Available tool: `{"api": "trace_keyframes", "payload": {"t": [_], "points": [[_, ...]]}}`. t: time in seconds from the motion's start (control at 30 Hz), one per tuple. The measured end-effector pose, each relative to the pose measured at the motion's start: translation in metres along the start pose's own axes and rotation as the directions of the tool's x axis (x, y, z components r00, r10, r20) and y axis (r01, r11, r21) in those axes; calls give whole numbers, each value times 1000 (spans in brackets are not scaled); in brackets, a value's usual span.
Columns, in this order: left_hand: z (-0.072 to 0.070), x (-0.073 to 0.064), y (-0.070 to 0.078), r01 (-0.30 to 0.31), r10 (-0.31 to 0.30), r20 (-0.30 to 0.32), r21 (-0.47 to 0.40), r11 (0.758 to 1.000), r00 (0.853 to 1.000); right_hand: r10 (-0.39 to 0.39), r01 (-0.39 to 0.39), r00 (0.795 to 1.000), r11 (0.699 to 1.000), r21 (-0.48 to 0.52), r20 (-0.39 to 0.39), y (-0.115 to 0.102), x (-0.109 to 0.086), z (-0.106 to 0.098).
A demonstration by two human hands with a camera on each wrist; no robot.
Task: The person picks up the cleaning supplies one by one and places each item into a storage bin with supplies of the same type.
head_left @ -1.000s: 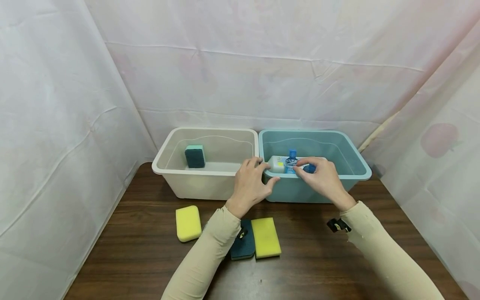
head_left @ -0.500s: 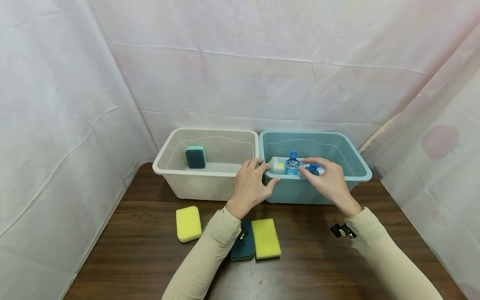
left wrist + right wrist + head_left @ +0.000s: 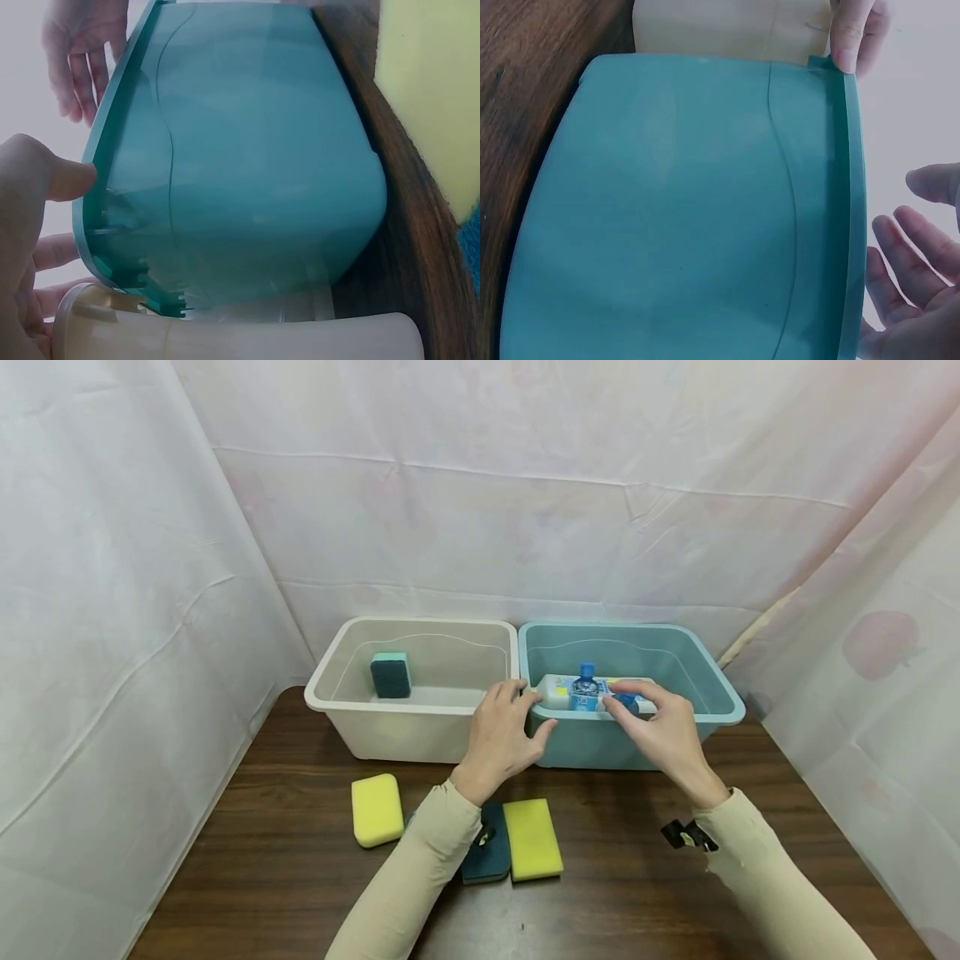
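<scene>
My left hand is at the adjoining corner of the beige bin and the blue-green bin. Its fingers lie over the rims and its thumb is spread at the blue-green rim. My right hand hovers at the front rim of the blue-green bin, thumb and fingers apart, holding nothing in the right wrist view. Inside that bin are a white bottle lying on its side and a clear bottle with blue cap and label. Another blue item shows partly behind my right fingers.
A green-and-dark scouring sponge stands in the beige bin. On the brown wooden table lie a yellow sponge at left, a dark-topped sponge partly under my left sleeve, and a yellow sponge beside it. Pale curtains enclose the table.
My right hand has drawn back right and slightly toward me, its thumb and fingers clear of the blue-capped bottle, so more of the bottles shows. My left hand has stayed at the rims.
</scene>
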State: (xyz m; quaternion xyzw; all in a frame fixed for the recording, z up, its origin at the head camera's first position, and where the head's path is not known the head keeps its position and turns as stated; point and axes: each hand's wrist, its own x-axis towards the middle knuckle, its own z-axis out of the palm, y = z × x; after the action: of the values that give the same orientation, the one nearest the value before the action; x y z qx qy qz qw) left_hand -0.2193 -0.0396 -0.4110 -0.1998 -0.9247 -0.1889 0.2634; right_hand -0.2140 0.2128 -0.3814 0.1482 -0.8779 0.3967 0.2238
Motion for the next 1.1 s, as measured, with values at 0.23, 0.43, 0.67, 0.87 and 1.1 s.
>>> {"api": "trace_keyframes", "payload": {"t": [0.23,0.43,0.67,0.87,1.1], "points": [[-2,-1,1,-8,9,12,-40,999,1000,11,-10,999,1000,24,-37,-3,-7,2],[-5,-1,3,-11,12,11,-119,993,1000,5,-2,999,999,43,-54,-3,-11,5],[-8,-7,4,-28,30,5,-214,976,1000,-4,10,998,996,84,-67,-3,-17,6],[-11,-13,8,-81,75,-32,-226,971,997,-8,18,996,994,106,-89,-5,-19,7],[-13,-18,10,-95,86,-47,-243,965,995,-26,38,995,992,121,-101,-4,-21,8]]}}
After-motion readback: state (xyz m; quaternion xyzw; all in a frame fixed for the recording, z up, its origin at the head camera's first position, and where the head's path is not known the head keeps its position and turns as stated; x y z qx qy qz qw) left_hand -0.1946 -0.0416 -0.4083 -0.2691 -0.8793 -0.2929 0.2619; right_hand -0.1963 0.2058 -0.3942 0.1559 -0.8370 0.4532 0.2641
